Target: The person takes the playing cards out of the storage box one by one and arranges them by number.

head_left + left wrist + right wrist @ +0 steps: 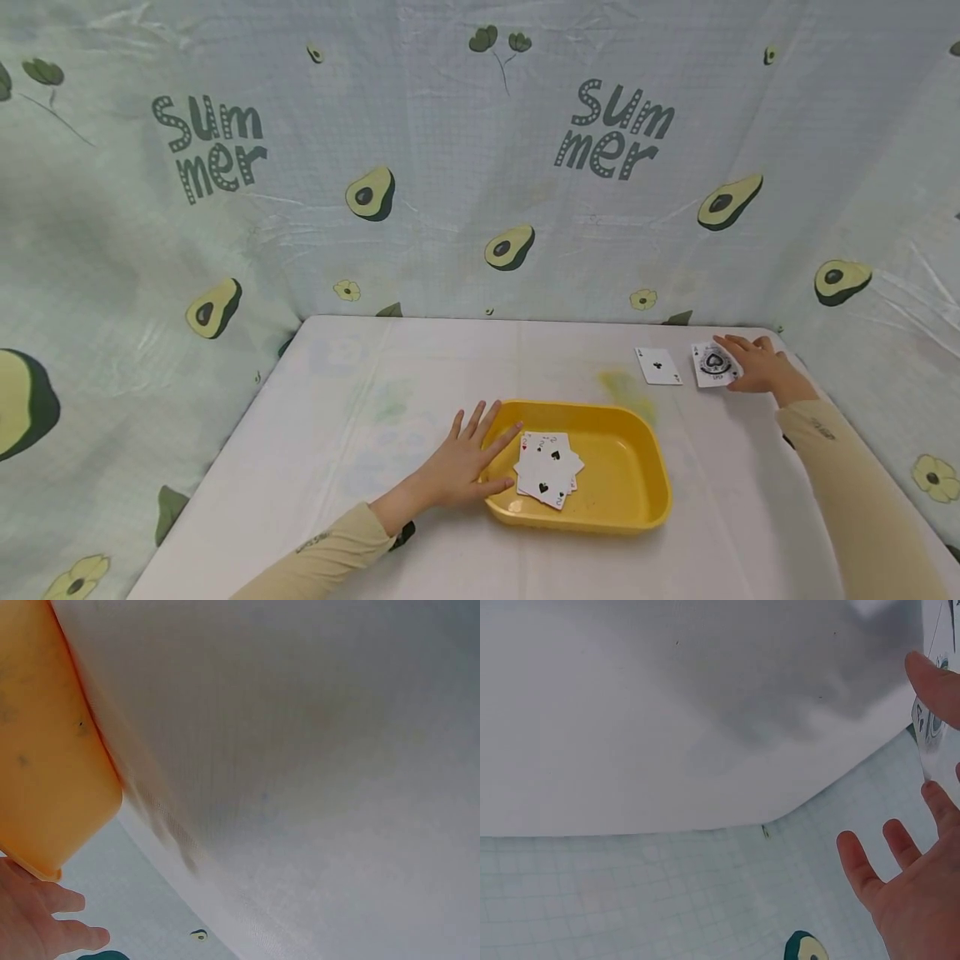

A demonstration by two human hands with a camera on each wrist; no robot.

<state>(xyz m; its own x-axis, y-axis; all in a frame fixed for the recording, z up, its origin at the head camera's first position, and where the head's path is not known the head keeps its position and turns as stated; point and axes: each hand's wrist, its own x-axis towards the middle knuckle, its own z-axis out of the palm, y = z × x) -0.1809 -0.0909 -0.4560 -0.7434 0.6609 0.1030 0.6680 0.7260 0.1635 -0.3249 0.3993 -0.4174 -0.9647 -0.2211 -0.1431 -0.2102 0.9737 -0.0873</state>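
Observation:
At the table's far right, my right hand [757,367] pinches an ace of spades [712,363], a playing card with a large ornate spade. In the right wrist view its thumb lies over the card [934,731] and one fingertip meets a corner, while the other fingers stay apart. An ace of clubs [658,367] lies face up just left of it. My left hand [463,465] spreads its fingers over the left rim of a yellow plastic tray [622,467]. Inside, several twos [543,467] sit in a loose, overlapping pile on the left side.
The white table [300,433] carries the tray near its middle. Behind and beside it hangs a pale cloth [442,125] printed with avocados and lettering, meeting the table's far edge close to my right hand.

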